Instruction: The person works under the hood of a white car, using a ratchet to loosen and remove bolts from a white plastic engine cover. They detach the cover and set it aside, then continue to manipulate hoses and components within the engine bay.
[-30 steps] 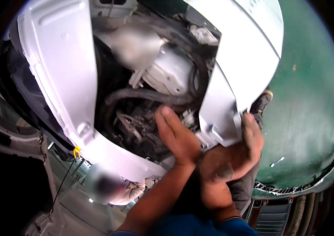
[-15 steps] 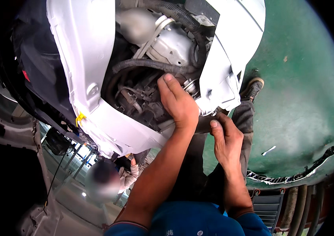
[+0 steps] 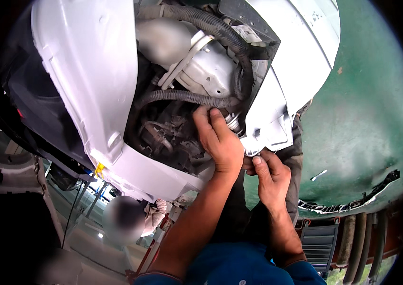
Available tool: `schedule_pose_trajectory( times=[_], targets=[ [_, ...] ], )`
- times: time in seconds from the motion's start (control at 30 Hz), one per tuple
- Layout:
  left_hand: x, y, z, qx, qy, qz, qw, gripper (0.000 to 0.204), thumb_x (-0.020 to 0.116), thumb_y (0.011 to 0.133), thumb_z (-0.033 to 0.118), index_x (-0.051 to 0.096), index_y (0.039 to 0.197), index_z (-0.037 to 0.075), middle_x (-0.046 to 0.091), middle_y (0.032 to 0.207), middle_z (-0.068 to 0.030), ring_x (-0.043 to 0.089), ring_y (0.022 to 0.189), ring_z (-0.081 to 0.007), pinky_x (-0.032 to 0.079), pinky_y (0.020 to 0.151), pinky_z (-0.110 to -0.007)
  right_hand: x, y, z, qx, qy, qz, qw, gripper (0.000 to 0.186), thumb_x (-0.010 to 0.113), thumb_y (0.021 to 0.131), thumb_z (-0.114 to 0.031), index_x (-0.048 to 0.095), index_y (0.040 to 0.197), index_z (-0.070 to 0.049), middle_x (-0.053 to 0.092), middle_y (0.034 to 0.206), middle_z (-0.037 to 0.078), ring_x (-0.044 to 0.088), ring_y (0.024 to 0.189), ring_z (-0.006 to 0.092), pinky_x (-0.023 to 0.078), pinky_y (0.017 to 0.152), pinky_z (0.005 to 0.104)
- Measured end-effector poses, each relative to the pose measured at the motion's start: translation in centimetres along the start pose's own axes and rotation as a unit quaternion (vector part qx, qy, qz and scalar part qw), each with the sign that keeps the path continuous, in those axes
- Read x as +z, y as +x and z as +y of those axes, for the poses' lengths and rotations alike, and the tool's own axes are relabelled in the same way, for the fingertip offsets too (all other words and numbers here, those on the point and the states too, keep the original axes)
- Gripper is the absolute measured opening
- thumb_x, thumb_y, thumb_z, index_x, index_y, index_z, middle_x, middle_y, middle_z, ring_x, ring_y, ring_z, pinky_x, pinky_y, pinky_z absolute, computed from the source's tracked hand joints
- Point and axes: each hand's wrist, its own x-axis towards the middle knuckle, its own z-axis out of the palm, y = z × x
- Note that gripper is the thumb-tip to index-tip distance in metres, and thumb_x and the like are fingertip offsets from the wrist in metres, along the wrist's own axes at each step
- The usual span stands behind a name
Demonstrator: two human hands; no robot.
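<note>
A white car fender (image 3: 301,52) stands at the right of an open engine bay. My left hand (image 3: 223,142) reaches into the bay, its fingers bent, beside a silver ringed part (image 3: 233,122) and below a ribbed black hose (image 3: 182,96). What those fingers grip, if anything, is hidden. My right hand (image 3: 273,180) is closed in a pinch right under the fender's lower corner (image 3: 256,145), thumb against the fingers. Whatever sits in that pinch is too small to make out. The fingertips of my right hand lie close to my left wrist.
A white body panel (image 3: 92,71) with a yellow clip (image 3: 99,170) borders the bay's left side. Dirty hoses and engine parts (image 3: 156,135) fill the bay. On the green floor lie a small white strip (image 3: 319,175) and a long black trim piece (image 3: 353,204). Another person's sleeve (image 3: 154,216) shows below the panel.
The view has shifted, so the car parts sit lower and look larger. My right fingertips have come nearer my left wrist under the fender corner. My left fingers are more bent.
</note>
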Motion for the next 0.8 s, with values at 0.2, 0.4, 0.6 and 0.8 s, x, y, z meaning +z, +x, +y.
schedule_pose_trajectory(
  times=[0.2,0.4,0.6,0.8],
  targets=[
    [0.1,0.2,0.7,-0.013,-0.001,-0.001,1.0,0.027,0.046,0.1,0.016,0.053,0.109,-0.007,0.06,0.101,-0.0203,0.056,0.091,-0.029,0.044,0.086,-0.037,-0.4,0.4,0.2,0.035,0.038,-0.019,0.998,0.03,0.059,0.1,-0.015,0.062,0.114,0.011,0.072,0.086,0.014,0.066,0.07,0.0164,0.055,0.066,0.028],
    [0.0,0.0,0.2,0.005,0.059,0.007,0.998,0.028,0.044,0.101,0.02,0.054,0.111,-0.005,0.06,0.098,-0.0237,0.057,0.087,-0.0377,0.044,0.082,-0.042,0.0,0.4,-0.2,0.067,0.099,-0.007,0.993,0.031,0.057,0.101,-0.02,0.063,0.107,0.01,0.071,0.084,0.014,0.067,0.07,0.0181,0.054,0.064,0.0281],
    [-0.1,0.0,0.4,-0.025,0.034,-0.007,0.999,0.029,0.044,0.101,0.02,0.054,0.111,-0.006,0.061,0.097,-0.0236,0.057,0.088,-0.0363,0.044,0.082,-0.041,-0.3,0.2,0.1,0.075,0.092,-0.036,0.992,0.033,0.054,0.103,-0.019,0.062,0.114,0.011,0.071,0.089,0.015,0.067,0.076,0.018,0.054,0.07,0.0293],
    [0.3,0.2,0.6,-0.03,0.018,0.013,0.999,0.033,0.043,0.103,0.023,0.055,0.114,-0.006,0.062,0.102,-0.0223,0.057,0.091,-0.0323,0.044,0.087,-0.039,-1.5,0.6,0.4,0.091,0.066,-0.059,0.992,0.028,0.06,0.1,-0.02,0.064,0.107,0.008,0.072,0.096,0.016,0.067,0.086,0.0177,0.053,0.083,0.0306]
  ],
)
